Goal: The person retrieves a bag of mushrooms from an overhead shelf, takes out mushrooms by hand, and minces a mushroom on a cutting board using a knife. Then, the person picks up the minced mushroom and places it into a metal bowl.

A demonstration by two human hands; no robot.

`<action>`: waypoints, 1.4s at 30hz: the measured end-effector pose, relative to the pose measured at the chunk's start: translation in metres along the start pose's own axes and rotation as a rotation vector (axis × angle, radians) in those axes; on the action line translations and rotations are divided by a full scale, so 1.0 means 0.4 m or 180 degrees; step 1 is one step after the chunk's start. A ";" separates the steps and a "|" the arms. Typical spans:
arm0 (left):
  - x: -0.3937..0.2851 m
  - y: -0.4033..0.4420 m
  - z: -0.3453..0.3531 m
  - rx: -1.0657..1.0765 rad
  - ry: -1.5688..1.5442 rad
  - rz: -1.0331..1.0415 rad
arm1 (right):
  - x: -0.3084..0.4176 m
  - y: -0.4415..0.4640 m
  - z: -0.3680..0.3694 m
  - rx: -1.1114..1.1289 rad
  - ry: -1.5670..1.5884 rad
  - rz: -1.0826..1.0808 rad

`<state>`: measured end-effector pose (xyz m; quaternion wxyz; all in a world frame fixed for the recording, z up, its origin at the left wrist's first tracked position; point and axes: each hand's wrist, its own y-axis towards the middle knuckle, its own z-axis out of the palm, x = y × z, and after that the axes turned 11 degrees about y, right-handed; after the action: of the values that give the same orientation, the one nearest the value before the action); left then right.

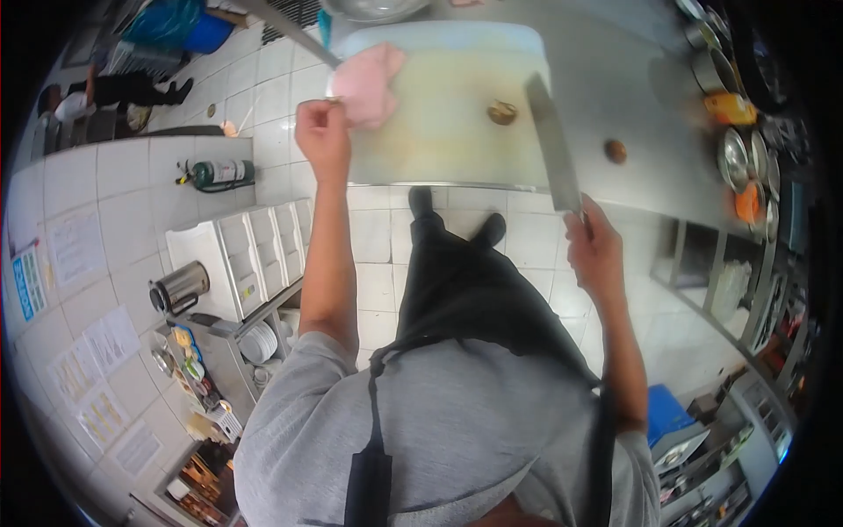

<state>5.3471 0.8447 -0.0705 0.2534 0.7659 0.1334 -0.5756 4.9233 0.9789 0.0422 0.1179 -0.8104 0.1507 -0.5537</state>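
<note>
- The right hand [597, 250] grips the handle of a broad-bladed knife [553, 145], its fingers wrapped round it.
- The blade points away from the body, along the right edge of the cutting board [439, 154]; whether it touches the board, I cannot tell.
- The left hand [323, 136] is at the board's near left corner, thumb and fingertips drawn together; whether something small is pinched between them, I cannot tell.
- A pink cloth [367, 83] lies crumpled over the left side of the board, just beside the left fingertips.
- A brown piece [502, 111] with paler parts sits on the right half of the board, left of the blade and apart from both hands.
- A round brown item [616, 151] rests on the metal bench [601, 61], to the right of the knife.
- A metal bowl [373, 9] stands beyond the board's far edge, partly out of view.
- Pans and bowls [733, 158] line the bench's right side.
- Another person [114, 92] is at the upper left, well apart.
</note>
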 end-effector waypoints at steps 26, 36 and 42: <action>-0.124 -0.091 0.379 0.2683 0.1613 0.2697 | -0.166 0.027 0.098 0.0030 0.1491 0.1034; -0.147 -0.142 0.420 0.3886 -0.0231 -0.1970 | -0.199 0.006 0.065 0.0157 0.1818 0.0925; -0.172 -0.174 0.454 0.3241 0.1105 -0.1571 | -0.229 0.002 0.055 0.0295 0.2098 0.0934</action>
<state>5.1441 0.8107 -0.0594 -0.3130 0.8204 0.0541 -0.4754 4.9126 1.0131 -0.0451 0.1778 -0.5519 0.2700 -0.7687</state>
